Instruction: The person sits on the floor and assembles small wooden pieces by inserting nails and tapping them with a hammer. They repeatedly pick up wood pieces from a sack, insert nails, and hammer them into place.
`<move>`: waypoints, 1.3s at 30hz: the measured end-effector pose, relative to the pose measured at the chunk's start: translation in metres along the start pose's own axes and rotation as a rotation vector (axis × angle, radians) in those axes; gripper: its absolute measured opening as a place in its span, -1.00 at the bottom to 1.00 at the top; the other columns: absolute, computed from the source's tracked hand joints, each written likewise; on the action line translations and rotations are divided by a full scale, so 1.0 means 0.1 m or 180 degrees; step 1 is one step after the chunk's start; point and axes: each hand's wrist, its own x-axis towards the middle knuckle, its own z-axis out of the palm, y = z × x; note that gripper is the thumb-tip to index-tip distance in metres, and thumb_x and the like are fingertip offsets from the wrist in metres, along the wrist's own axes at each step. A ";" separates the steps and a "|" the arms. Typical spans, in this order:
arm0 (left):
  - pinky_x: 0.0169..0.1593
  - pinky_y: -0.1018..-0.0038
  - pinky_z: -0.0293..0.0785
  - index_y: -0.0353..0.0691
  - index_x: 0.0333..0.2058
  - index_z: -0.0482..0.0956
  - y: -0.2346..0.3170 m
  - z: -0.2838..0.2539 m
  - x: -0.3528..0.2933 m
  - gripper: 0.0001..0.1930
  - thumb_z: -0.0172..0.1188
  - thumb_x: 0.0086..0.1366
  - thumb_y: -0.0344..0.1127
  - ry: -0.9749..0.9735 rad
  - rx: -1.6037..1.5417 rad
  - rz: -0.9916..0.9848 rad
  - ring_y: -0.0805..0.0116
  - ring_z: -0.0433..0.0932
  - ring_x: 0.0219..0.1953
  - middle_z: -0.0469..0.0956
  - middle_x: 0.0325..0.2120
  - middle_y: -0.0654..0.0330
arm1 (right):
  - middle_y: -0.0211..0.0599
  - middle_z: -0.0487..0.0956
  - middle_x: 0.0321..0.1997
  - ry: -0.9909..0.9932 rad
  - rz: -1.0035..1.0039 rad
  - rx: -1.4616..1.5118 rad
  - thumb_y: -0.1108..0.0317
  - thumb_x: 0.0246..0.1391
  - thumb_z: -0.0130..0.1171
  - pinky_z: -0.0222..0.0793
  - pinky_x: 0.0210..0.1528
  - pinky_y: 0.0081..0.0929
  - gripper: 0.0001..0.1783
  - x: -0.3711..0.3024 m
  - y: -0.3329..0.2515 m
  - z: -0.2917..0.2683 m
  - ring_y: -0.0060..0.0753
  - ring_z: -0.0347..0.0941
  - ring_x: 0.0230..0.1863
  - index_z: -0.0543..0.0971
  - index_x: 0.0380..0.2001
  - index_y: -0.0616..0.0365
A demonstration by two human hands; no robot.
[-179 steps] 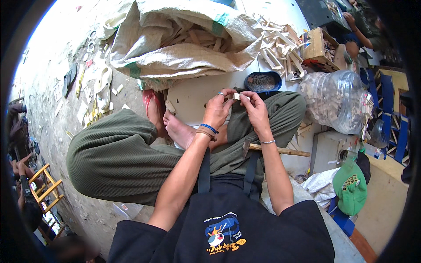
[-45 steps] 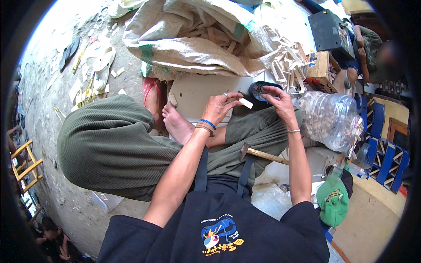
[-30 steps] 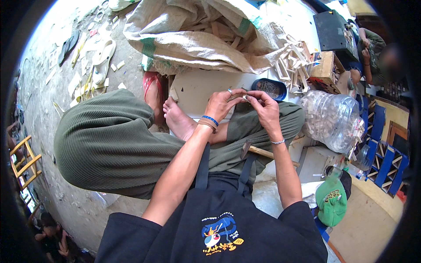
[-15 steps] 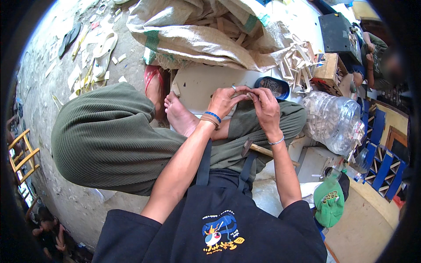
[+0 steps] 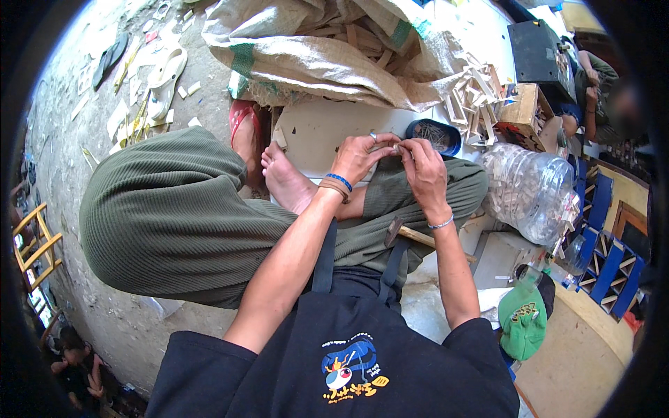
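Both my hands meet over the near edge of a white board (image 5: pixel 317 129). My left hand (image 5: pixel 357 159), a ring on one finger, is closed in a pinch. Its fingertips touch those of my right hand (image 5: pixel 424 169), also pinching. Between the fingertips shows a tiny pale bit (image 5: pixel 396 149), too small to name and mostly covered by the fingers. Just beyond my right hand stands a blue tray (image 5: pixel 456 143) holding thin nails (image 5: pixel 431 132). A hammer (image 5: pixel 411 235) with a wooden handle lies across my lap, its handle end passing behind my right forearm.
A large woven sack (image 5: pixel 293 63) of wood pieces lies ahead. Wood strips (image 5: pixel 477 97) are heaped beside a wooden box (image 5: pixel 519 115). To the right are a clear plastic bottle (image 5: pixel 533 191) full of small pieces and a green cap (image 5: pixel 523 320). Another person sits far right.
My fingertips have shifted slightly, and the pale bit between them shows more clearly. The hammer stays where it was.
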 end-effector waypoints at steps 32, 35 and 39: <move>-0.06 0.40 0.62 -0.06 0.03 0.75 -0.05 0.01 0.01 -0.69 0.36 0.39 -0.13 -0.0039 0.0007 0.0023 0.28 0.78 -0.13 0.78 -0.19 0.09 | -0.21 0.61 -0.14 -0.0230 -0.0251 0.0040 0.50 0.19 0.24 0.47 -0.08 -0.25 -0.80 0.06 0.04 -0.07 -0.09 0.58 -0.13 0.58 -0.10 0.17; -0.05 0.40 0.62 -0.07 0.03 0.75 -0.05 0.02 0.02 -0.70 0.35 0.39 -0.14 -0.0059 0.0030 0.0013 0.28 0.78 -0.11 0.78 -0.19 0.09 | -0.20 0.61 -0.14 -0.0201 -0.0253 0.0040 0.51 0.19 0.24 0.47 -0.08 -0.24 -0.79 0.06 0.03 -0.08 -0.09 0.58 -0.13 0.57 -0.10 0.17; -0.05 0.40 0.62 -0.07 0.02 0.75 -0.05 0.02 0.02 -0.70 0.36 0.38 -0.14 -0.0038 -0.0047 0.0066 0.28 0.78 -0.11 0.78 -0.20 0.10 | -0.12 0.62 -0.12 -0.0266 -0.0219 0.0076 0.52 0.22 0.26 0.51 -0.08 -0.19 -0.80 0.07 0.03 -0.10 0.02 0.59 -0.14 0.59 -0.08 0.20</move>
